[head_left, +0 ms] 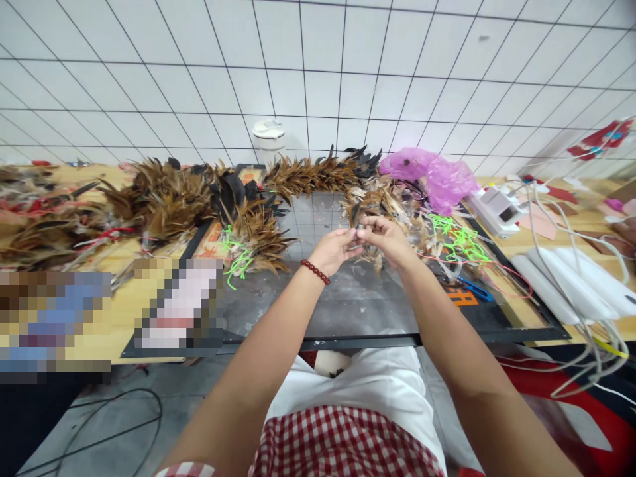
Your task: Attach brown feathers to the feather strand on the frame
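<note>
Brown feathers (356,214) — left hand (336,249) and right hand (385,240) pinch them between fingertips.

— See the left forearm (268,324)?
— Yes, bare, slanting up and inward from the lower left.
— And the right forearm (447,324)?
— Bare too, slanting in from the opposite side.
— Now the left hand (334,252)?
— Turned inward, with fingers (352,252) bent into a pinch.
— And the right hand (391,241)?
— Curled likewise, meeting the left at the fingertips.
</note>
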Demonstrator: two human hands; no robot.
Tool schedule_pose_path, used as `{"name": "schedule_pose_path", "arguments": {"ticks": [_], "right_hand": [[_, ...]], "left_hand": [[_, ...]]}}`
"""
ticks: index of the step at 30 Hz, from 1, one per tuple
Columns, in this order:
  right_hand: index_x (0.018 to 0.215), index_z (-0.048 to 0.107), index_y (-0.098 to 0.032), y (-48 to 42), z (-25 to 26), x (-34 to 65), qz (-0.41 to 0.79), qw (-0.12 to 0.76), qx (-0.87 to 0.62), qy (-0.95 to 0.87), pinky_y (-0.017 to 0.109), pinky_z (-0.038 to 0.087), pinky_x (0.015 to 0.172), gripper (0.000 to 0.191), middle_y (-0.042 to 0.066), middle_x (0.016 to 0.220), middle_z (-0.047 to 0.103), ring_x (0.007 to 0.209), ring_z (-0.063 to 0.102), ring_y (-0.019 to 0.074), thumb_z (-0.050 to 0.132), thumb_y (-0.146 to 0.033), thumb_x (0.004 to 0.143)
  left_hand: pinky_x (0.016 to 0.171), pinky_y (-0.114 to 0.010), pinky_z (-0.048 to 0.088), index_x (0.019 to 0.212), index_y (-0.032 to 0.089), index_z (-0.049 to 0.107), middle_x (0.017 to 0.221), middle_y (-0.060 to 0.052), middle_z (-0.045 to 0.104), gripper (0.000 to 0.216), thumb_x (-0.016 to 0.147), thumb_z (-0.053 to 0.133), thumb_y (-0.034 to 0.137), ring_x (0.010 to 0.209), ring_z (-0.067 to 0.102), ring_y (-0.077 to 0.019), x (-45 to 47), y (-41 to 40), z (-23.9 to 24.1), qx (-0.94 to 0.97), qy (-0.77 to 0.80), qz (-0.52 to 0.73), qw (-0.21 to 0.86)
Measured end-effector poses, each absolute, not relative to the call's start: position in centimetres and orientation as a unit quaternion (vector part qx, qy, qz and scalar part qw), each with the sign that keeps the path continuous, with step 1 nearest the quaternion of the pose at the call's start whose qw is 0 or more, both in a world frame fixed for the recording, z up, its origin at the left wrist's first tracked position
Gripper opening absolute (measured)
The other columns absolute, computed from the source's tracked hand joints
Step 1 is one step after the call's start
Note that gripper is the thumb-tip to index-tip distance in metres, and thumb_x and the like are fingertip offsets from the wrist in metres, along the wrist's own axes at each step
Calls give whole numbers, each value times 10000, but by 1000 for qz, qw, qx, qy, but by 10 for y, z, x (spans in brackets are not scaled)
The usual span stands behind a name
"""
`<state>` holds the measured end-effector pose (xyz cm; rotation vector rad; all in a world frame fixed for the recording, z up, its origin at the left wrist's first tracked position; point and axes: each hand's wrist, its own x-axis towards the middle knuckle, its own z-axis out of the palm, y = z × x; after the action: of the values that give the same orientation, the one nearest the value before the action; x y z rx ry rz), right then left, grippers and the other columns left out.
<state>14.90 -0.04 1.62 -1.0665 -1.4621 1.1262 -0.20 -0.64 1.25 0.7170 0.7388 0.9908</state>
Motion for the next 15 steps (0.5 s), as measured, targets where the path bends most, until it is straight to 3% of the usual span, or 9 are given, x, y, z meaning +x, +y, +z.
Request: {"name": "schedule_pose_path", "arguments": {"ticks": [3,8,12,15], "right_hand": [[1132,566,-197,-1,16,148,311,466,-436,-704,257,402,590,696,14,873,543,640,445,106,825,-381,512],[1187,544,-213,-5,13,145,176,479,-439,-739,313,430,684,507,42,888,531,726,474,161,674,-371,722],[1151,571,-220,-4,12,144,204,490,-459,-713,321,430,687,473,38,869,548,706,470,156,678,-375,717],[1032,619,-204,-1,13,146,360,480,-453,-659,288,433,647,449,21,819,574,671,487,133,710,-448,666]], "left_hand": [[696,-226,473,781,133,620,876,-59,675,50,792,619,183,845,628,-123,-4,-5,15,259,304,496,771],[776,-280,484,792,141,618,836,-35,658,49,802,604,187,762,611,-104,-1,-8,14,240,295,481,790],[811,-306,486,789,156,601,798,-20,648,55,793,617,209,748,609,-105,0,-7,12,242,302,474,791],[785,-281,489,761,145,589,780,-30,651,59,795,607,190,721,606,-96,-2,-5,11,264,318,487,770]]}}
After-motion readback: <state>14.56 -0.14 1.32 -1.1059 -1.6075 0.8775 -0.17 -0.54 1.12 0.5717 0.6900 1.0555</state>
